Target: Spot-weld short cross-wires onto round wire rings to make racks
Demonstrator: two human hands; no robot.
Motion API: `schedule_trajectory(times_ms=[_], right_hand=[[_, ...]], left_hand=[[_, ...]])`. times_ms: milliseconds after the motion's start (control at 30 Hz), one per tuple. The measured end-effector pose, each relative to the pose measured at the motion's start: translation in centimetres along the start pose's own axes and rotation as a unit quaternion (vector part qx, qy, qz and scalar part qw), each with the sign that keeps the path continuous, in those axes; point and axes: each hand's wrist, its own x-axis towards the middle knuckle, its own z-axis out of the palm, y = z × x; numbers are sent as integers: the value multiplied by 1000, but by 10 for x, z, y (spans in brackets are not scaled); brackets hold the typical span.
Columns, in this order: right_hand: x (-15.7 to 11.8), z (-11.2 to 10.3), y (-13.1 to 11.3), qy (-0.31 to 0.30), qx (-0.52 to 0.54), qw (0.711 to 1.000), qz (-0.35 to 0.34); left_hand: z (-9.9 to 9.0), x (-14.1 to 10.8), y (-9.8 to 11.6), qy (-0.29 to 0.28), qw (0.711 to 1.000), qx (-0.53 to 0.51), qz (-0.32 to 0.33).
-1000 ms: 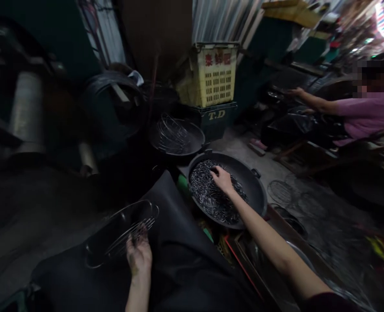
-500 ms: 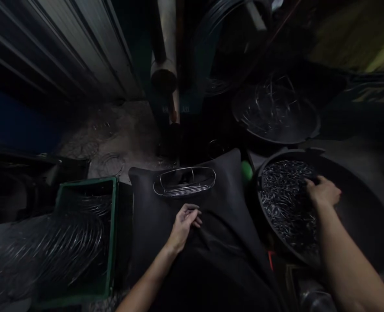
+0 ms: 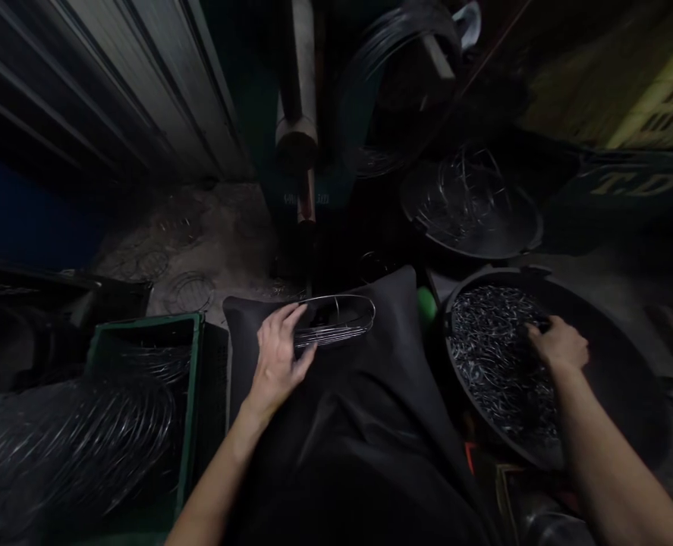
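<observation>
Wire frame point(image 3: 336, 332), one: long, round-ended, on dark cloth point(image 3: 359, 440) over the lap. Left hand point(image 3: 276, 353), one: over the frame's left end, grip part closed around it, fingers above, thumb below. Right hand point(image 3: 561, 345), one: in the near pan point(image 3: 603, 379), grip curled at the loose metal pieces point(image 3: 495, 356), many, uncounted; any piece held, impossible to tell. Pans, two in all: near one, and far pan point(image 3: 484, 241) with tangled wire point(image 3: 467, 186). Crates, three: green crate point(image 3: 193, 379) with stacked wire rings point(image 3: 125, 425), yellow crate point(image 3: 666, 114), dark crate point(image 3: 635, 183). In the way: left hand across the frame end, right forearm across the near pan's rim. Behind: pipe point(image 3: 299, 129), wire coil point(image 3: 390, 34). Lettering: "T.D" on the dark crate; small characters behind the pipe, illegible.
</observation>
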Motion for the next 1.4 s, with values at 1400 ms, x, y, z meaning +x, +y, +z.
schedule_trajectory(times_ms=[1400], right_hand=[[73,-268,-296,228,38,812,-535]], left_hand=[[-25,48,1,83,994,-67,33]])
